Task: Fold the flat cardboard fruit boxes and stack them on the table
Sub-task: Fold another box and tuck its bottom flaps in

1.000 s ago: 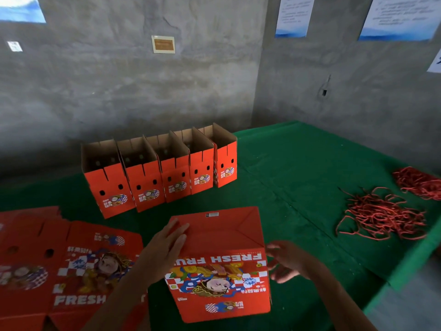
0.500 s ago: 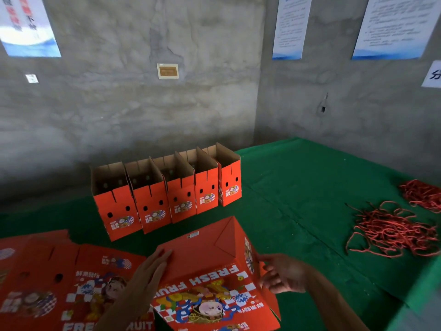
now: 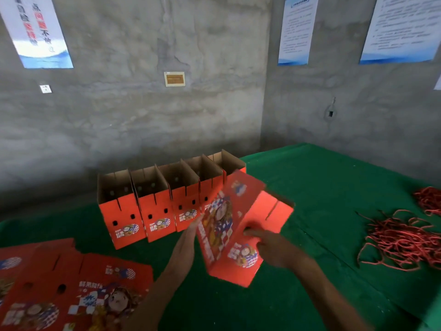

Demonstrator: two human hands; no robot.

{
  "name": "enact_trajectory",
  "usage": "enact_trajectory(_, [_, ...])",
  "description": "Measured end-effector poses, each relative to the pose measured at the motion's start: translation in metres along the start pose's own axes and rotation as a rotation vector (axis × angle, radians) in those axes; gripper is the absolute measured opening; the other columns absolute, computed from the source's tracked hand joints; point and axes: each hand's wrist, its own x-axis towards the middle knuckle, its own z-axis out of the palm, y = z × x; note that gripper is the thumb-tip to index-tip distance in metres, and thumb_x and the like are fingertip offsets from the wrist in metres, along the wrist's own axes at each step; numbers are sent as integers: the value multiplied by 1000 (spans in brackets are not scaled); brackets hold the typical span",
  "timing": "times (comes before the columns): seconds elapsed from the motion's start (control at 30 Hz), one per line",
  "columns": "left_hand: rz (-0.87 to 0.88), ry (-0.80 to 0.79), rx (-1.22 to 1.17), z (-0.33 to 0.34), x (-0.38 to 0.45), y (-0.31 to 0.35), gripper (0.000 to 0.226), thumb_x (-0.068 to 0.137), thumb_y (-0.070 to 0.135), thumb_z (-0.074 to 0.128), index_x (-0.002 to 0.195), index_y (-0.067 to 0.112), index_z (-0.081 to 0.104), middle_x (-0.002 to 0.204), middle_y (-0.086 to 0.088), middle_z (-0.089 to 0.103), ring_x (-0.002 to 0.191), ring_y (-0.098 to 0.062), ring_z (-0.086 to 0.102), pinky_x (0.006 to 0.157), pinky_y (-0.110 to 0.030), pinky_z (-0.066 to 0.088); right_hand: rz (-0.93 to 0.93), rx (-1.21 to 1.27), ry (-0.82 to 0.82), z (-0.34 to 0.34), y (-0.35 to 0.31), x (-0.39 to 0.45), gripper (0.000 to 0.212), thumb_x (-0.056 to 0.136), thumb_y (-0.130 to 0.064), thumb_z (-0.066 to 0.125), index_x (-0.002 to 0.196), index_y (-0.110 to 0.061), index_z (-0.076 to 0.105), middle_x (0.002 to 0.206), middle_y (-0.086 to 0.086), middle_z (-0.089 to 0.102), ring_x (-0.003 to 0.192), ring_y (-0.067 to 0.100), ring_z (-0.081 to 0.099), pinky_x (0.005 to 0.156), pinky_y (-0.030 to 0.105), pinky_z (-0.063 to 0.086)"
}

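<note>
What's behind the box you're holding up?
Behind the held box stands the row of folded boxes on the green table. It covers most of the rightmost one; only that box's open top shows.

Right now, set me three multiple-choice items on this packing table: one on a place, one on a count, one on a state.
1. Where does the pile of red cords lie?
A. on the green table's right side
B. inside a folded box
C. on the flat boxes

2. How many folded boxes stand in the row by the wall?
A. two
B. five
C. eight

3. How is the box in hand now?
A. flat on the cloth
B. lifted and tilted between both hands
C. standing in the row

Answers: 1 A, the cords lie right of the hands; 2 B, five open tops show; 3 B, the left hand and right hand hold it off the table.
</note>
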Motion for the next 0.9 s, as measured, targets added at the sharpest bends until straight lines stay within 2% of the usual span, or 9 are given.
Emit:
enact_trajectory(0.07, [-86, -37, -108, 27, 17, 15, 55, 97, 70, 16, 147, 54, 34, 161, 6, 35, 141, -20, 41, 117, -56, 31, -72, -204, 142, 16, 8, -2, 49, 91, -3, 52, 132, -25, 67, 150, 5, 50, 140, 32, 41, 116, 34, 34])
enact_trajectory(0.17, [-269, -65, -327, 71, 37, 21, 67, 95, 72, 19, 154, 41, 29, 162, 2, 35, 139, -31, 47, 112, -59, 38, 15, -439, 319, 42, 33, 2, 35, 90, -21, 64, 120, -36, 71, 144, 24, 41, 127, 42, 49, 107, 39, 46])
enact_trajectory(0.3, [-335, -165, -317, 125, 57, 3, 50, 96, 71, 14, 137, 49, 32, 143, 7, 45, 126, -22, 51, 107, -49, 42, 229, -280, 145, 62, 86, 5, 35, 102, -38, 46, 135, -45, 53, 164, 19, 6, 147, 34, 27, 118, 30, 29])
enact_trajectory(0.43, [-368, -208, -268, 170, 82, -30, 58, 100, 65, 21, 150, 36, 28, 144, 6, 42, 137, -21, 46, 115, -47, 35, 280, -199, 156, 76, 141, 13, 38, 99, -31, 56, 135, -42, 55, 162, 17, 3, 149, 32, 28, 118, 31, 35])
enact_trajectory(0.53, [-388, -180, -275, 196, 104, -46, 61, 98, 61, 31, 151, 31, 28, 150, 3, 42, 136, -22, 47, 97, -34, 44, 284, -206, 167, 81, 176, 33, 40, 100, -29, 59, 139, -38, 55, 164, 19, -2, 152, 35, 25, 120, 35, 37])
enact_trajectory(0.6, [-421, -149, -266, 206, 120, -52, 57, 105, 55, 32, 154, 28, 23, 155, -3, 42, 136, -24, 49, 103, -40, 45, 285, -179, 149, 82, 190, 50, 42, 101, -28, 59, 142, -35, 55, 167, 20, -9, 153, 39, 25, 121, 37, 36])
enact_trajectory(0.73, [-445, -144, -249, 211, 161, -61, 67, 104, 64, 23, 160, 28, 15, 162, -8, 33, 138, -32, 49, 115, -57, 38, 188, 1, 264, 72, 207, 95, 29, 99, -13, 62, 128, -18, 67, 166, 18, 10, 128, 32, 59, 107, 33, 51])
enact_trajectory(0.8, [-454, -149, -250, 207, 181, -60, 73, 101, 70, 22, 160, 28, 21, 163, -9, 33, 136, -32, 50, 113, -57, 40, 191, 85, 318, 71, 208, 115, 20, 99, -7, 61, 114, -15, 71, 163, 22, 20, 118, 32, 65, 105, 31, 51])
enact_trajectory(0.9, [-485, -107, -320, 196, 207, -57, 81, 96, 76, 25, 157, 24, 30, 163, -9, 33, 137, -35, 49, 115, -56, 39, 157, 169, 377, 73, 205, 137, 26, 97, 3, 59, 115, -12, 71, 157, 15, 33, 118, 29, 64, 100, 24, 49])
